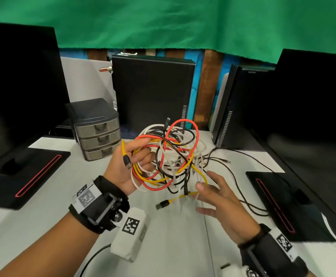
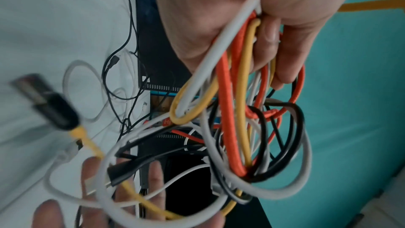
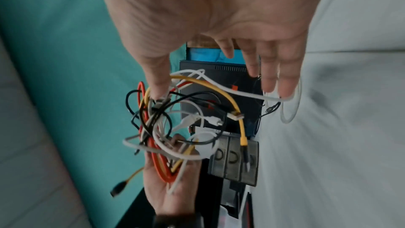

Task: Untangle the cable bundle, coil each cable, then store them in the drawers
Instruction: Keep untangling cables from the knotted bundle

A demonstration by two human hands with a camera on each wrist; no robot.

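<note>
Cable bundle [image 1: 169, 154]: a tangle of red, yellow, white and black cables held up above the middle of the white worktop [image 1: 43, 222]. The left hand [image 1: 127, 166] grips it, fingers curled round several loops of red, yellow and white cable; the left wrist view shows these strands running through the closed fingers [image 2: 269, 30]. A yellow cable end with a black USB plug [image 1: 127, 161] sticks out beside the left thumb. A second black USB plug [image 1: 161, 205] on a yellow lead hangs below the bundle. The right hand [image 1: 221, 204] is spread, fingers straight, just beside the bundle's right side, gripping nothing; in the right wrist view its thumb lies against the tangle and a white strand crosses its fingertips [image 3: 287, 84]. A 3-drawer organiser [image 1: 97, 132], all drawers closed, stands toward the worktop's rear left. Behind the bundle stands a black computer case [image 1: 153, 90]. Thin black cables [image 1: 241, 176] lie loose on the worktop at right.
</note>
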